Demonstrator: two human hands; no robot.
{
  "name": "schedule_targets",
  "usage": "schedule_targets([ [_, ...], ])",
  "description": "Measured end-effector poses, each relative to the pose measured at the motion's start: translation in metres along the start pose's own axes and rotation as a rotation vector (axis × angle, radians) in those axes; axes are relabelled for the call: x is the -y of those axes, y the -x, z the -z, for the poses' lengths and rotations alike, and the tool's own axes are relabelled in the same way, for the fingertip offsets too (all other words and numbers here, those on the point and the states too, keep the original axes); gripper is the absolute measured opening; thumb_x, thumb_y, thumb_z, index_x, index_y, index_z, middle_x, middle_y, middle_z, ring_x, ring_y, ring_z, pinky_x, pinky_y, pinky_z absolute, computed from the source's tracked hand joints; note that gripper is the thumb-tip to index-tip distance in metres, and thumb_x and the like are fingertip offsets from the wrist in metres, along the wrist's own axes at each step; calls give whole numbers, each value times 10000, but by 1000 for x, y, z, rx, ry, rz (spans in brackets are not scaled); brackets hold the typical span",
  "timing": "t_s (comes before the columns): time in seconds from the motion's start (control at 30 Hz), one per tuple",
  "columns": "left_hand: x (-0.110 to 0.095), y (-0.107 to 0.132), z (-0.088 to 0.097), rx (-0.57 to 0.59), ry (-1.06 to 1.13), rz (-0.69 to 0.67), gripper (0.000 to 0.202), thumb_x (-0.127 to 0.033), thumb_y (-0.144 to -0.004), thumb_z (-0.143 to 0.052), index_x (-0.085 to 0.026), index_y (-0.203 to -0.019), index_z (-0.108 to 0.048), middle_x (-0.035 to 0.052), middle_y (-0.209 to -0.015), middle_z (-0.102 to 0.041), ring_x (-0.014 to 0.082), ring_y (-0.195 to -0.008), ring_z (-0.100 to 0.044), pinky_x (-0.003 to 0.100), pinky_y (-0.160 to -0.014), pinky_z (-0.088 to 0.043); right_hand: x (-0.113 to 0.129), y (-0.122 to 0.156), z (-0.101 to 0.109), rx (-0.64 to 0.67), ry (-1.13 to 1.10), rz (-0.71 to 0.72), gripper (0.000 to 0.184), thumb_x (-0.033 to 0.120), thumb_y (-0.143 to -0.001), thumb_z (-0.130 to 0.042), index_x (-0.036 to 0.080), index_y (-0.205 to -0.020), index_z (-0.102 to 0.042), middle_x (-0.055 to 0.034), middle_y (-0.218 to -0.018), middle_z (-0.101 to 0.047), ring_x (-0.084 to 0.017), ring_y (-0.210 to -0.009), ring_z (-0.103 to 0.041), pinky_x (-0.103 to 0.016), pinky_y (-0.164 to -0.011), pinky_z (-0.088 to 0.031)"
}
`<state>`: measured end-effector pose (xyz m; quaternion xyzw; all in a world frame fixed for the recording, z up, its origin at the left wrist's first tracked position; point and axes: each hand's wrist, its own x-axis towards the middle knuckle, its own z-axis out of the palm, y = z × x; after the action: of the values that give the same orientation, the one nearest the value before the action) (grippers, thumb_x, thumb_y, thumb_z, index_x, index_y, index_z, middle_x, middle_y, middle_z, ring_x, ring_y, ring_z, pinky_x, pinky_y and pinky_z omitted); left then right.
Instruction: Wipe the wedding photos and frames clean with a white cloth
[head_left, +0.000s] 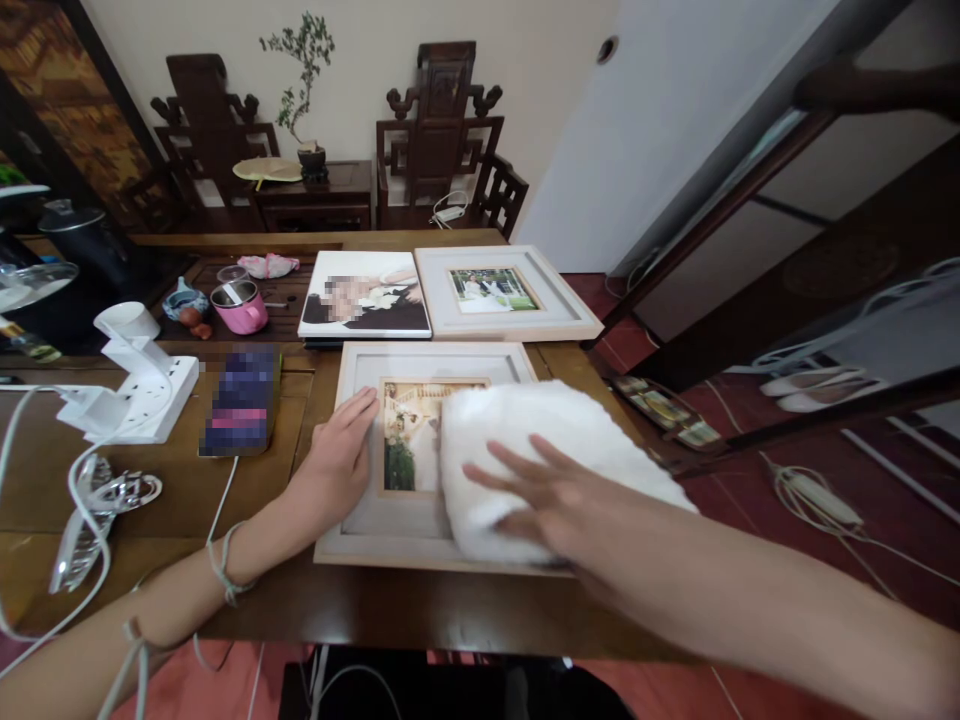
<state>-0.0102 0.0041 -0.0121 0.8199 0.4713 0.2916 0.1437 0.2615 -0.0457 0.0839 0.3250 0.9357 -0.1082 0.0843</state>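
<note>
A picture frame [397, 522] with a pale wooden border and a grey-white mat lies flat near the table's front edge. My left hand [341, 450] is at its left side, fingers together and bent over the border, gripping it. A thick white towel [562, 430] covers the right part of the frame and hangs past its right side. On top of the towel my right hand [544, 495] lies with fingers spread, pressing down, slightly blurred. Part of the photo [409, 430] shows between the hands; the rest is under the towel.
Behind are a second picture frame [555, 300] and a photo panel [397, 318]. To the left are a phone [244, 400] with a cable, a white power strip [161, 405], a pink cup [244, 312] and a clear hair clip [97, 520]. A dark wooden rack [750, 200] stands right.
</note>
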Motion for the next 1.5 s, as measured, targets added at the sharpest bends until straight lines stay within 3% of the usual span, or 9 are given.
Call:
schedule_targets([
  [0.13,0,2,-1,-39,-5,-30,490,-73,-892,-375,-192,-1356,-478,130,-1438,-485,239,-1371,-406,514,-1128,-341,29,17,3,-64,-60,69,459,93,-725,-609,352,-1092,-701,5,-1395,-543,-264,-1307,-468,-461,-1071,-408],
  [0.23,1,2,-2,-43,-9,-39,490,-72,-894,-375,-190,-1359,-473,130,-1431,-494,240,-1370,-407,522,-1125,-343,28,-1,-4,-34,-30,54,475,74,-747,-606,312,-1149,-686,-56,-1452,-471,-333,-1342,-405,-561,-1054,-390],
  [0.4,1,-1,0,-15,-23,-34,495,-61,-875,-377,-168,-1345,-484,150,-1427,-495,254,-1366,-413,534,-1125,-337,-17,-48,-13,-71,165,-80,711,-100,-670,-504,185,-1318,-567,-170,-1542,-269,-408,-1409,-184,-688,-1058,-255],
  [0.57,1,-2,2,-8,-14,-28,495,-56,-864,-369,-145,-1336,-492,163,-1426,-492,262,-1360,-421,527,-1119,-353,-53,-77,-6,-141,328,-190,646,-73,-719,-496,102,-1339,-536,-203,-1553,-227,-467,-1403,-136,-716,-1050,-231],
  [0.87,0,-1,0,-22,-32,-38,485,-54,-869,-369,-130,-1331,-490,169,-1427,-487,255,-1365,-415,512,-1118,-362,29,-27,20,217,-37,-17,570,29,-695,-642,225,-1231,-646,-127,-1520,-341,-399,-1377,-301,-607,-1076,-332],
  [1.0,-1,-1,1,-13,-35,-26,481,-60,-872,-360,-129,-1329,-495,167,-1434,-482,261,-1364,-415,521,-1115,-361,46,-17,15,199,-129,60,389,160,-742,-683,239,-1122,-705,-95,-1487,-412,-389,-1361,-348,-577,-1093,-333],
  [1.2,2,-3,2,-21,-28,-74,496,-63,-861,-373,-151,-1336,-490,158,-1423,-498,257,-1355,-430,514,-1109,-373,9,-53,-9,-30,50,-33,569,8,-798,-542,250,-1311,-580,-107,-1557,-274,-394,-1419,-177,-640,-1098,-240],
  [1.33,3,-3,1,-39,-24,-84,493,-60,-859,-375,-140,-1330,-499,166,-1413,-507,260,-1352,-435,520,-1106,-374,-24,-85,-8,-158,225,-151,505,7,-820,-483,154,-1291,-594,-130,-1570,-235,-437,-1420,-122,-681,-1091,-195],
  [1.5,2,-3,2,-43,-9,-95,493,-73,-863,-382,-145,-1339,-490,156,-1417,-504,248,-1354,-433,506,-1112,-373,-14,-88,3,-93,156,-93,507,17,-846,-450,165,-1314,-575,-119,-1566,-251,-439,-1415,-150,-691,-1080,-209],
])
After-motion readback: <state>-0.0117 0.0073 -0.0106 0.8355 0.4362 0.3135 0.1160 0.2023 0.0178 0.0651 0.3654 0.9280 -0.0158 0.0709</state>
